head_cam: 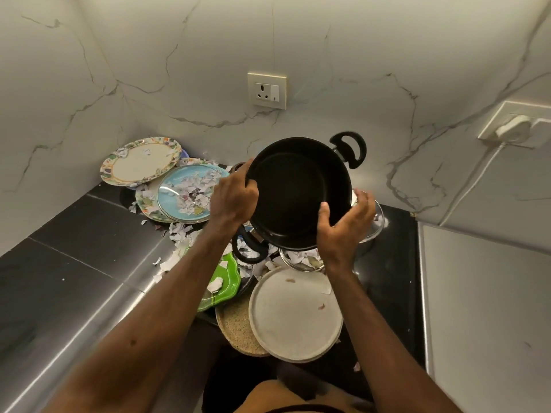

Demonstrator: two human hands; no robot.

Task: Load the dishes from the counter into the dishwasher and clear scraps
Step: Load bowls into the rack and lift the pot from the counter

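We are standing over the dark polished stone counter [74, 234], which is running into a corner of white marble-veined wall [372, 55]. We are holding the round black non-stick pot with two looped handles [298, 198] up off the counter, above the pile of dishes, and tilting its empty inside towards us. Just below it the round beige stone-look plate [295, 314] is lying flat at the counter's near edge, and the floral-rimmed cream plate [140, 160] is leaning against the wall at the far left, beside the pale blue plate [185, 195] strewn with torn paper scraps [179, 236]. Our left hand [235, 198] is curling its fingers over the pot's left rim, while our right hand [346, 225] is clasping the lower right rim, thumb inside and fingers behind.
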